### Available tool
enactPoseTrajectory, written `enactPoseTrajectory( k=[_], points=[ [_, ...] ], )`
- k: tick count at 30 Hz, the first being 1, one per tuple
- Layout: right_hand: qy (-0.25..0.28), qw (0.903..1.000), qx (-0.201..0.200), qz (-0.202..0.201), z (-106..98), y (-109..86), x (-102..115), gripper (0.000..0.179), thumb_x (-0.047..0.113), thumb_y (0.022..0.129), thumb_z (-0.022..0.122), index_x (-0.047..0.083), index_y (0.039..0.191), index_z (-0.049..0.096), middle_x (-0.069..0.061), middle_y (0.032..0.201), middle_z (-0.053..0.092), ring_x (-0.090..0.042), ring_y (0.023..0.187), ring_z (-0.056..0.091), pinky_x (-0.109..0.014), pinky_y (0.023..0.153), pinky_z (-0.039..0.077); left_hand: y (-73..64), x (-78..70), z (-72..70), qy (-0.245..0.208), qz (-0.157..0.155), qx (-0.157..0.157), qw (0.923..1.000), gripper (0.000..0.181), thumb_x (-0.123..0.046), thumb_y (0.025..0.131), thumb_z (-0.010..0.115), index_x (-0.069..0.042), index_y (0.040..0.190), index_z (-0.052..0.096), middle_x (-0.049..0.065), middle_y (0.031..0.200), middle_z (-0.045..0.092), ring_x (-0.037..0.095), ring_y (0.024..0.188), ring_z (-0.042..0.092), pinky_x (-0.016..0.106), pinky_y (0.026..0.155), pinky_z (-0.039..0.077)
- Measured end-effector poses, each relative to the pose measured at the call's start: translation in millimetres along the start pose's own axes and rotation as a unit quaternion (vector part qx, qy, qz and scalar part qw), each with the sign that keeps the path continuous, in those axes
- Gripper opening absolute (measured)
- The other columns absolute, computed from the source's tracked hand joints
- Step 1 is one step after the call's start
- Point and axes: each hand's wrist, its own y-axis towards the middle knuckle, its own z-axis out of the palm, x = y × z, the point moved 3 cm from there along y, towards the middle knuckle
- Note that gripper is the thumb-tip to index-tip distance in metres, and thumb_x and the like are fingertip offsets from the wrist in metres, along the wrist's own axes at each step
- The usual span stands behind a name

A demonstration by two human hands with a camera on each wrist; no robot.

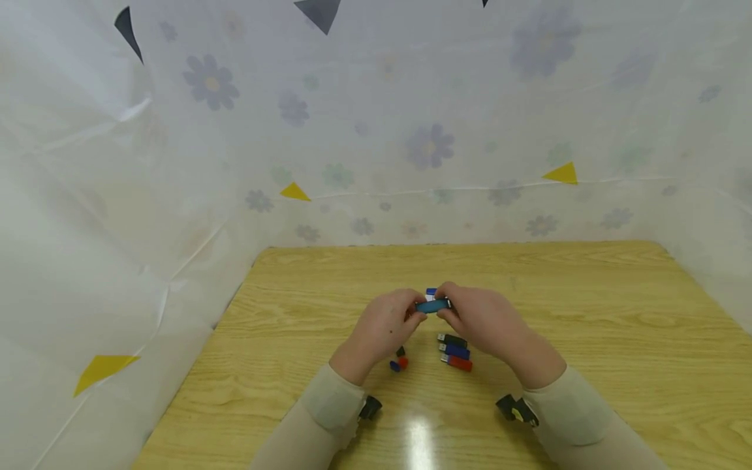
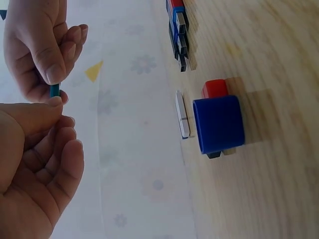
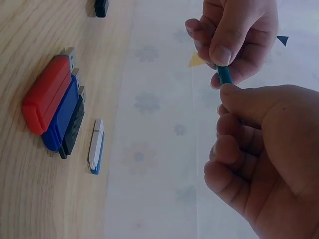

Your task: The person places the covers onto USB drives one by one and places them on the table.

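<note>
A teal USB flash drive (image 1: 433, 305) is held level over the table by both hands. My left hand (image 1: 384, 326) pinches its left end between thumb and forefinger. At the other end, my right hand (image 1: 484, 320) grips it with thumb and fingers. The fingers cover most of the drive in both wrist views, leaving a short teal strip (image 3: 224, 74) between the thumbs. Beyond the hands lies a white and blue flash drive (image 3: 96, 145) on the table. Closer in, black (image 1: 452, 340), blue (image 1: 455, 352) and red (image 1: 457, 363) flash drives lie side by side, metal plugs bare.
Left of the row of drives sit a blue cap (image 2: 219, 124), a red cap (image 2: 215, 88) and a black cap (image 2: 213, 155), close together. The wooden table (image 1: 587, 313) meets a flower-patterned white sheet (image 1: 364, 150) at the back and sides.
</note>
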Motion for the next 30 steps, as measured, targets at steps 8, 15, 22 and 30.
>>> enactPoseTrajectory(
  k=[8,15,22,30],
  points=[
    [-0.033,0.9994,-0.006,-0.012,4.7,-0.3,6.5,0.023,0.022,0.097,0.071,0.008,0.11,0.059,0.007,0.072,0.054,-0.006,0.046,0.038,-0.022,0.045,0.035,-0.8,-3.7,0.9,0.049,0.04,-0.009,0.998,0.015,-0.021,0.101,0.066,-0.011,0.112,0.069,-0.004,0.095,0.063,0.005,0.069,0.051,0.018,0.062,0.045],
    [-0.013,0.9998,-0.005,-0.014,4.9,0.1,3.7,0.023,0.022,0.099,0.069,0.007,0.112,0.057,0.007,0.069,0.051,-0.006,0.045,0.039,-0.022,0.044,0.035,-1.6,-4.1,-0.5,0.034,0.032,-0.02,0.9987,0.015,-0.02,0.101,0.066,-0.011,0.113,0.068,-0.004,0.093,0.062,0.005,0.069,0.051,0.019,0.062,0.046],
    [0.016,0.9997,-0.007,-0.018,-1.5,0.3,1.4,0.019,0.022,0.098,0.07,0.013,0.111,0.059,0.008,0.08,0.058,-0.004,0.049,0.041,-0.024,0.046,0.038,-1.3,1.8,-6.7,0.027,-0.001,-0.027,0.9993,0.021,-0.024,0.1,0.069,-0.014,0.118,0.068,-0.009,0.086,0.057,0.006,0.063,0.049,0.021,0.056,0.043],
    [0.008,0.9993,0.037,0.0,4.1,0.8,-9.5,0.013,0.023,0.093,0.075,0.016,0.095,0.065,0.009,0.08,0.055,-0.007,0.061,0.047,-0.027,0.057,0.044,-2.2,1.1,-6.0,0.019,-0.034,0.026,0.9989,0.031,-0.027,0.1,0.068,-0.016,0.129,0.065,-0.011,0.086,0.061,0.003,0.06,0.052,0.022,0.054,0.045]
  ],
)
